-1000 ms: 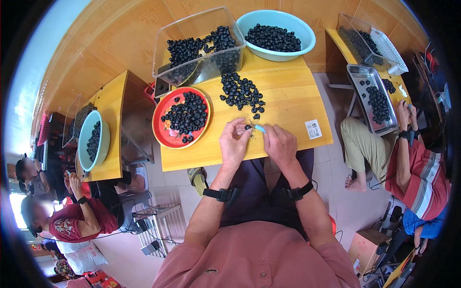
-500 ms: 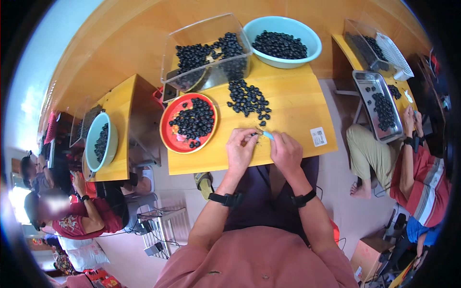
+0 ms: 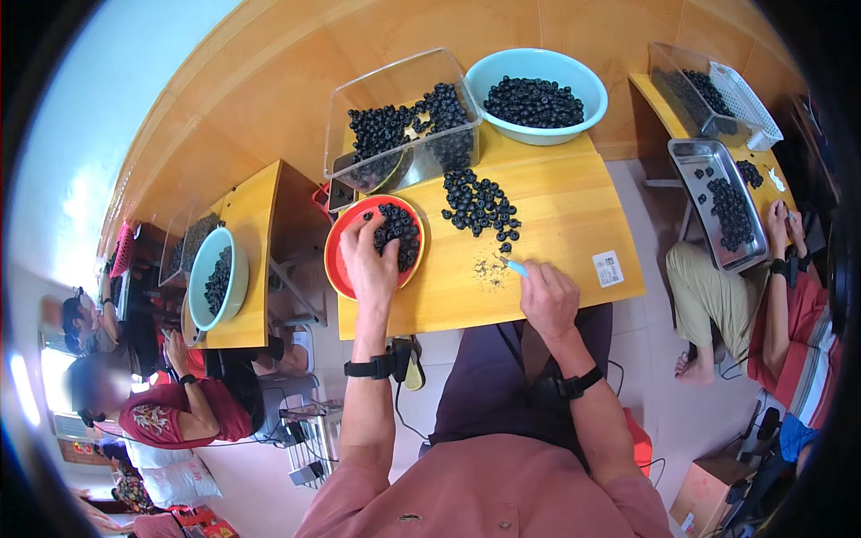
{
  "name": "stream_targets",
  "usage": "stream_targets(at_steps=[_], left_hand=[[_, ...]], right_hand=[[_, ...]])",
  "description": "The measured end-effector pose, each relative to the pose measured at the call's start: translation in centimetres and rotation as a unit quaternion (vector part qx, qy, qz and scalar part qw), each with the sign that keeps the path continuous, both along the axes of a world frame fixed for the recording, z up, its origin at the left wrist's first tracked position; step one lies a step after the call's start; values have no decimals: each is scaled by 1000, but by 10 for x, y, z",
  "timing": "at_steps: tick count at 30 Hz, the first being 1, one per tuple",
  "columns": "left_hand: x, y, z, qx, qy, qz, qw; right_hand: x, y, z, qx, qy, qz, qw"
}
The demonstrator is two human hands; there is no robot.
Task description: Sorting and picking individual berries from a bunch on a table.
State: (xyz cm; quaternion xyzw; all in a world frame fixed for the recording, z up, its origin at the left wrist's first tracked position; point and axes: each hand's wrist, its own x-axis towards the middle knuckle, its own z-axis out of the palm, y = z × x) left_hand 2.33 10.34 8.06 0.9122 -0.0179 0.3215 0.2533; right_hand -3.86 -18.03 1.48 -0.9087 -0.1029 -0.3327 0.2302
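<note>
My left hand (image 3: 369,262) is over the red plate (image 3: 339,274), fingers apart and slightly bent, near the small black round parts (image 3: 405,235) heaped there. Some of those parts are hidden under the hand. Above the table, my right hand (image 3: 550,299) is closed around a small tool with a light blue handle (image 3: 515,266); its thin tip points at dark scraps (image 3: 490,271) on the wood. Beyond the tip lies a loose group of black parts (image 3: 482,204), several showing a hole in the middle.
A clear plastic bin (image 3: 404,173) and a light blue basin (image 3: 538,136), both holding black parts, stand at the back of the yellow table (image 3: 565,224). A white label (image 3: 607,269) is at its right. People work at side tables; a metal tray (image 3: 752,255) is on the right.
My left hand has left the right hand and moved left to the red plate. The right hand keeps the blue-handled tool and has shifted slightly to the right and nearer. The view has shifted too.
</note>
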Motion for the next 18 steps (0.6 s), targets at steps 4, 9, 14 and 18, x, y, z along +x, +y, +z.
stream_targets(at_steps=[4,9,14,18], left_hand=[[24,-42,-10,53,62,-147,986],[38,-76,-30,62,131,-123,982],[39,-80,-34,62,137,-106,983],[15,-91,-26,-32,190,-99,976]], right_hand=[[0,-1,0,0,2,0,1000],[-2,2,-3,8,3,1,1000],[-3,0,-2,13,10,4,1000],[-3,-3,-3,10,4,-6,1000]])
